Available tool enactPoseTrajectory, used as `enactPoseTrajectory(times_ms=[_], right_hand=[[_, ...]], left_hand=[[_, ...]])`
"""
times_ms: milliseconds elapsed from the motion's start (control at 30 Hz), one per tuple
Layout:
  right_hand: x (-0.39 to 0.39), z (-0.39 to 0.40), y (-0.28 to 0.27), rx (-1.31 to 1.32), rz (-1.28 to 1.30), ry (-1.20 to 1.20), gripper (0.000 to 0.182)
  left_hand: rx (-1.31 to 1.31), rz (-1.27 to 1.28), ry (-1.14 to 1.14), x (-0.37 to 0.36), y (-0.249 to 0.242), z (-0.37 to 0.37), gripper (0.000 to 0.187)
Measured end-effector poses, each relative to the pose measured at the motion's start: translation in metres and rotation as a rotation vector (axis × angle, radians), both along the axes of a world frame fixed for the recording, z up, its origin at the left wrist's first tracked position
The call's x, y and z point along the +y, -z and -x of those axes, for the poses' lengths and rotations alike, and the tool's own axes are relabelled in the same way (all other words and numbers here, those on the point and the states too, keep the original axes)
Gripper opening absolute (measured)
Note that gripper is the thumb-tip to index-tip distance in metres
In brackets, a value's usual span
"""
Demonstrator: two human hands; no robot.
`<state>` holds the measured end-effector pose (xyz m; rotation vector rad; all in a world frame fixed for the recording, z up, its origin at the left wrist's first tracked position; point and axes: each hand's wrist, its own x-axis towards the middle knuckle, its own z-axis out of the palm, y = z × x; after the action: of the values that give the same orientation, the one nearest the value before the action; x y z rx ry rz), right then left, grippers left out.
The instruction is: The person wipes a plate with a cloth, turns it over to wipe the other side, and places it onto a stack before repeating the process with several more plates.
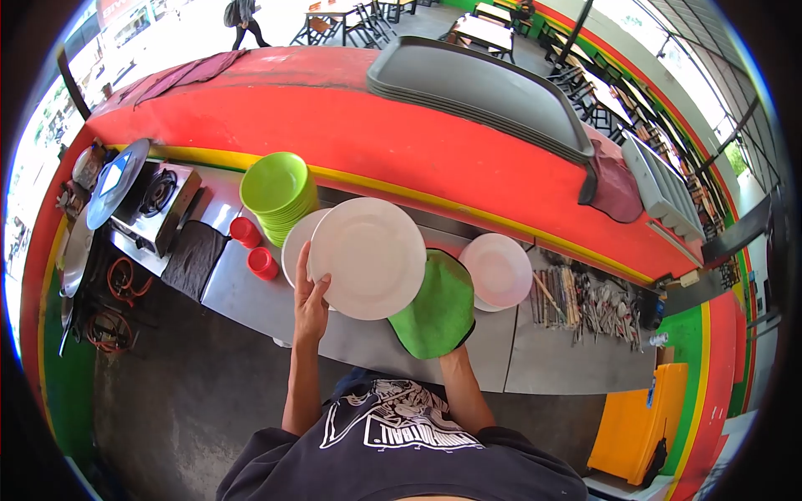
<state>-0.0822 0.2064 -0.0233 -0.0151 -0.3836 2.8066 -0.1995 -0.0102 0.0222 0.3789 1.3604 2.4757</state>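
Observation:
A white plate [368, 259] is raised in front of me, its face turned up toward the camera. My left hand [312, 305] grips it by the left edge, thumb on the face and fingers behind the rim. A green cloth [433, 311] with a dark edge covers my right hand [456, 354], hiding its fingers; the cloth meets the plate's lower right side. Partly behind the held plate, more white plate [294, 246] shows on the left. To the right of the cloth stands a stack of white plates [504, 271].
On the steel counter [242, 292] stand green dishes [276, 184], two red cups [262, 264] and a gas stove [157, 200]. Cutlery [597, 305] lies at the right. Grey trays [476, 92] rest on the red ledge [292, 100]. An orange box [643, 417] stands lower right.

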Motion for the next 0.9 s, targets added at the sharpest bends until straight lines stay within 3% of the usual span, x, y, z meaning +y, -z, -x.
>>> enactPoseTrajectory(times_ms=[67,167,267,300,400,767,900], right_hand=[[0.019,-0.024,-0.001,-0.022,0.000,0.021,0.047],[0.054,-0.068,-0.002,-0.059,-0.002,0.066,0.047],[0.088,-0.111,-0.005,-0.084,-0.002,0.130,0.047],[0.098,-0.123,-0.005,-0.090,-0.003,0.155,0.047],[0.127,-0.161,-0.002,-0.121,0.011,0.226,0.047],[0.182,-0.249,0.043,-0.329,0.083,0.385,0.047],[0.176,-0.262,0.067,-0.514,-0.099,0.328,0.047]], left_hand=[[-0.070,-0.007,0.115,0.018,-0.008,-0.015,0.074],[-0.074,0.042,0.119,0.054,0.005,-0.041,0.075],[-0.177,-0.069,0.040,0.093,0.020,-0.073,0.070],[-0.233,-0.057,0.052,0.104,0.033,-0.079,0.053],[-0.412,-0.021,0.118,0.127,0.040,-0.104,0.047],[-0.169,0.279,0.133,0.224,0.053,-0.202,0.054],[-0.122,0.329,0.184,0.260,0.041,-0.254,0.053]])
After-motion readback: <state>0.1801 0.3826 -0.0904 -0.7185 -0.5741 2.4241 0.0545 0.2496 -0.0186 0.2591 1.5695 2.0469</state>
